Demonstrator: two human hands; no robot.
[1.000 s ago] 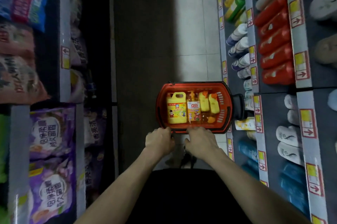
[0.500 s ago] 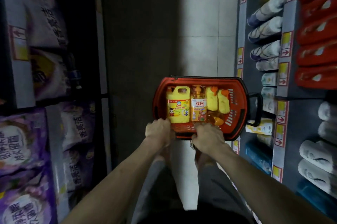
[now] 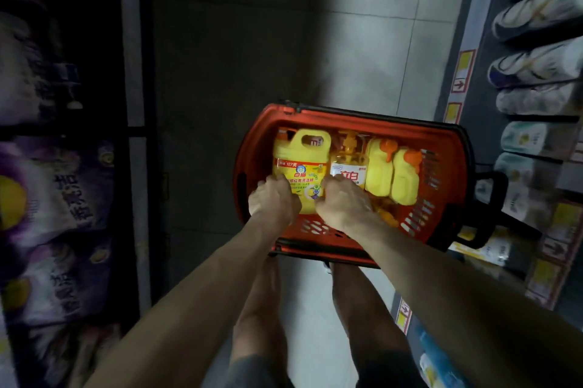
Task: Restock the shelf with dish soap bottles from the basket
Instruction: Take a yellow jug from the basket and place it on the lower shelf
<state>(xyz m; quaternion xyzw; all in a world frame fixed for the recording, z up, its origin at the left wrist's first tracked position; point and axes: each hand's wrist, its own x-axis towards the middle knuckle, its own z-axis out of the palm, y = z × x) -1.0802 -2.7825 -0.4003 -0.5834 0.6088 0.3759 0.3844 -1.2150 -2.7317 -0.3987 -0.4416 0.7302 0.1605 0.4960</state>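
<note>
Dim shop aisle: in the red basket (image 3: 378,122) my left hand (image 3: 273,202) and right hand (image 3: 343,203) curl round the yellow dish soap jug (image 3: 299,163), likely heavy and slick, best lifted by its handle (image 3: 311,133).

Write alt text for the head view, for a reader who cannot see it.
The left hand and right hand grip a yellow jug of dish soap lying in a red basket in a shop aisle. Beside it lie a pump bottle and two yellow bottles with orange caps; stocked shelves flank the aisle.
</note>
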